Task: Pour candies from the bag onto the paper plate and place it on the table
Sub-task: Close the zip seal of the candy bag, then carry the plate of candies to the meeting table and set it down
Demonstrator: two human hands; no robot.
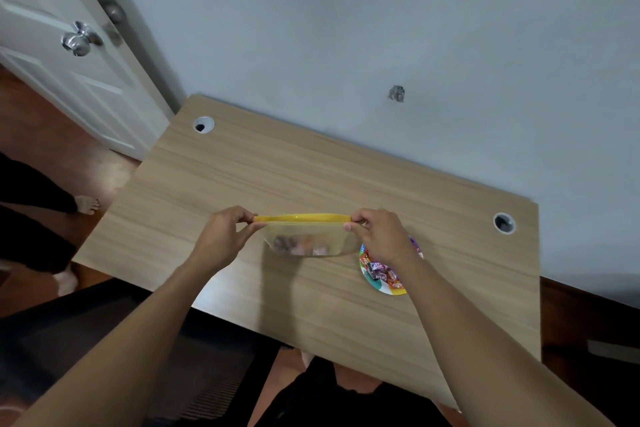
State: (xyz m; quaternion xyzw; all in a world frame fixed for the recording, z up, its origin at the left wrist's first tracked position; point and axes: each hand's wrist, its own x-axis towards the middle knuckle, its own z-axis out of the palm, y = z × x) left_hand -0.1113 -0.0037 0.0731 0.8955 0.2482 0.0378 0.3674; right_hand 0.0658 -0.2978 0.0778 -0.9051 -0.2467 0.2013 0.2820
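A clear zip bag (306,240) with a yellow top strip hangs above the wooden table (277,177), a few wrapped candies blurred in its bottom. My left hand (225,234) pinches the bag's left top corner. My right hand (381,236) pinches the right top corner. The bag is stretched level between them. A colourful paper plate (375,284) holding several wrapped candies (381,272) lies on the table just right of the bag, partly hidden under my right wrist.
The table stands against a grey wall, with cable holes at the back left (203,124) and the right (504,222). A white door (69,55) is at the left. Another person's bare foot (86,204) stands on the floor beside the table's left edge.
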